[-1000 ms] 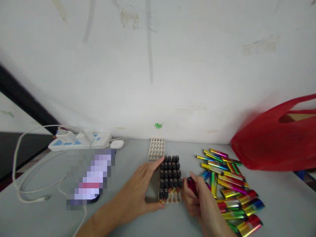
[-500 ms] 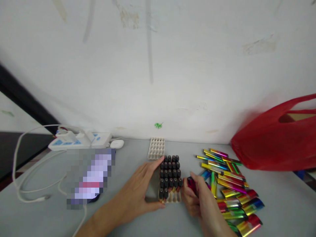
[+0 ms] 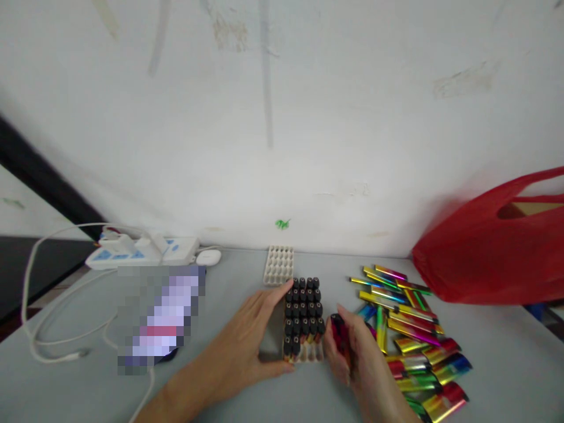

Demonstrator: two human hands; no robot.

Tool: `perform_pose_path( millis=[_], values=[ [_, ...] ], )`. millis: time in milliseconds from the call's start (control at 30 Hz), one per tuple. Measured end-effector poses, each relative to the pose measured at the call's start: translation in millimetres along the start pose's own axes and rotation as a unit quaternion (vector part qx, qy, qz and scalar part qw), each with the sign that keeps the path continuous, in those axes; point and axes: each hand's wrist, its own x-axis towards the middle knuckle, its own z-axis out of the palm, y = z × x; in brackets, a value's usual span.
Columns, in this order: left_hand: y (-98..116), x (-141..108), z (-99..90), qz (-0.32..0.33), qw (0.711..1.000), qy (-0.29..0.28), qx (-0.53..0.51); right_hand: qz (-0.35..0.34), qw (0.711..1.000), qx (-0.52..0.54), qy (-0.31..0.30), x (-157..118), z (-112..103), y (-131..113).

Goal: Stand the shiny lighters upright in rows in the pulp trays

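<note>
A pale tray [image 3: 314, 353] stands in front of me, filled with several rows of upright lighters [image 3: 303, 309] with black tops. Bare holes show at its near right corner. My left hand [image 3: 247, 332] spans the tray's left side, its index finger at the far corner and its thumb at the near one. Just right of the tray, my right hand [image 3: 359, 352] is closed round a dark red lighter [image 3: 339, 332], black top upward. Beyond it lies a loose pile of shiny, multicoloured lighters [image 3: 418, 364].
Behind the filled tray lies a second pale tray [image 3: 279, 264] with bare holes. A red bag [image 3: 489, 252] stands at right. On the left are a blurred-out phone [image 3: 170, 314], a white power strip [image 3: 145, 252], a white charging case [image 3: 208, 257] and looping white cables [image 3: 33, 294].
My right hand has turned slightly, and the lighter in it has become more upright and shows more of its red side. My left hand and the tray have stayed put.
</note>
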Motion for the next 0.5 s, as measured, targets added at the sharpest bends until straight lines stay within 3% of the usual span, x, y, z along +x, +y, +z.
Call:
perform_pose_path(
  millis=[267,500],
  values=[
    [0,1,-0.7,0.004,1.000,-0.002,0.008,0.048,0.999,0.013,-0.014,-12,8,-24],
    [-1,0,-0.6,0.005,1.000,-0.005,0.010,0.057,0.998,-0.002,-0.003,-7,1,-16]
  ],
)
